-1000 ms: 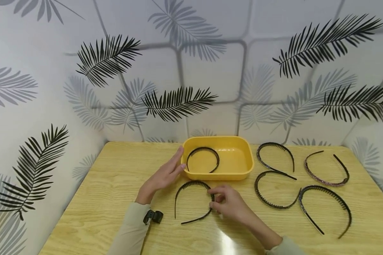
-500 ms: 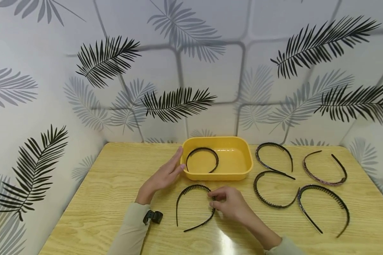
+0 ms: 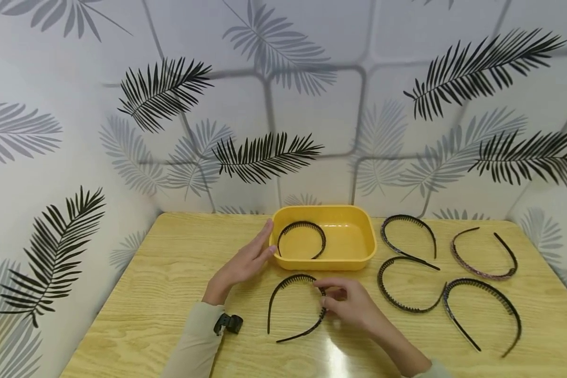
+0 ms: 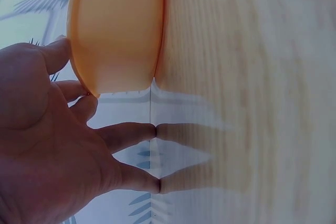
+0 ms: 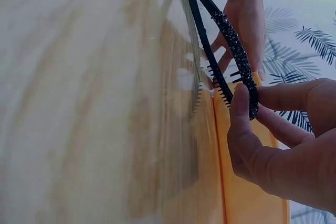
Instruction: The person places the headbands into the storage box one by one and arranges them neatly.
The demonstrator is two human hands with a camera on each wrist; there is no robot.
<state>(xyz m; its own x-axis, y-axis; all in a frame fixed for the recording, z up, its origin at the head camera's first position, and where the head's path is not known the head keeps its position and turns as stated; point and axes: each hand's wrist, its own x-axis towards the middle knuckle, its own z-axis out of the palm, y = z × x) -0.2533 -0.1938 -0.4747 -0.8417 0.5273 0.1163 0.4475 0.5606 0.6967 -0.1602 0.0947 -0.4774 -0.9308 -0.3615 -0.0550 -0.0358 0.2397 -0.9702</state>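
Observation:
My right hand (image 3: 352, 304) pinches a black toothed headband (image 3: 270, 307) by its right side, between thumb and fingers. In the right wrist view, that headband (image 5: 235, 51) shows glittery dark stones along its outer face and teeth inside. It is in front of a yellow plastic bin (image 3: 323, 265), its two ends pointing towards me. My left hand (image 3: 241, 265) rests against the bin's left end. The left wrist view shows the thumb and one finger at the bin's rim (image 4: 79, 72), with two straight fingers touching the table. Another black headband (image 3: 322, 236) lies inside the bin, at its left.
Right of the bin, several headbands lie on the wooden table (image 3: 137, 315), among them a pinkish glittery headband (image 3: 474, 269) and a black toothed headband (image 3: 517, 320) near the front. A leaf-patterned wall (image 3: 312, 115) stands close behind the bin.
My right hand has drawn the pinched headband slightly right and towards me, a little farther from the bin. The left hand stays at the bin's left end.

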